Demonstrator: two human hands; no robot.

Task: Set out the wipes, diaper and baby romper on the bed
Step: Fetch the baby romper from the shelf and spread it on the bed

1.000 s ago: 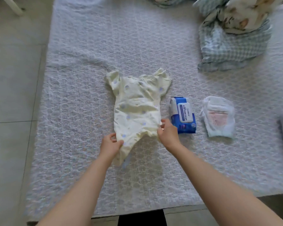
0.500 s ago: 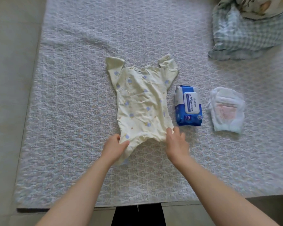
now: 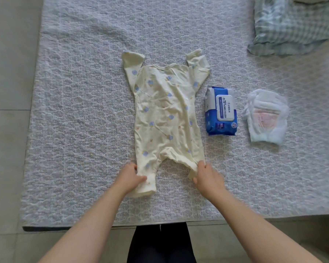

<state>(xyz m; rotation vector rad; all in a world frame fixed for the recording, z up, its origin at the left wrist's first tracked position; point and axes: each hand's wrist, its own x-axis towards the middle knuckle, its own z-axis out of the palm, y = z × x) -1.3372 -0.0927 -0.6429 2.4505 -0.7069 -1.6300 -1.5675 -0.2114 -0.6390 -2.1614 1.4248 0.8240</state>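
Bed (image 3: 84,111) — wipes (image 3: 221,111), "75%", "80"

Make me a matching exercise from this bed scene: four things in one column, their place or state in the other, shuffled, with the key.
Things
1. romper
2. wipes pack
3. diaper
4. checked blanket

Places or states
A. far right corner of the bed, bunched
B. between the other two task items
C. spread flat, both legs held by hands
D. rightmost of the row, folded

Pairs: 1-C, 2-B, 3-D, 4-A

Head camera looks steeply down (from close above) onto the bed (image 3: 84,92).
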